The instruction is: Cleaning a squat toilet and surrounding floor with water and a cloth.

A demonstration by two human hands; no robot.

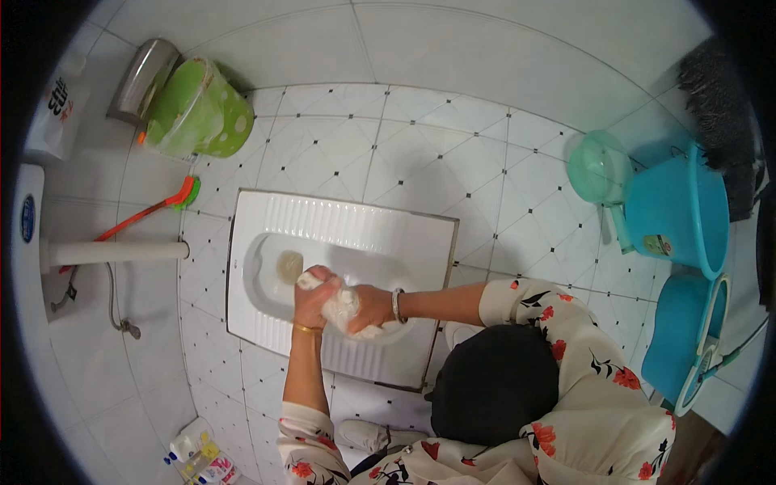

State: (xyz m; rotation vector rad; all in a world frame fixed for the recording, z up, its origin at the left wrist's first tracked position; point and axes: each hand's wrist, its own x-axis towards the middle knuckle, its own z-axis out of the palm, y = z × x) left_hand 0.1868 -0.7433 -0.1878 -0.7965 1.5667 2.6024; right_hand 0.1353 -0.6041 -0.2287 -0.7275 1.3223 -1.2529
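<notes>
Over a white ceramic squat toilet, both hands grip a bunched, wet-looking white cloth. My left hand, with a gold bangle at the wrist, is closed around its left end. My right hand, below a silver bangle, clasps the other end, and some cloth hangs under its fingers. The two hands are close together, with twisted cloth showing between them. Beside my left hand, the toilet's drain hole holds brownish water. The hands and cloth hide part of the bowl.
A lined green bin and an orange-handled brush stand left, near a white pipe. Right are a green dipper, a blue bucket and a blue mop bucket. Cleaning bottles sit lower left.
</notes>
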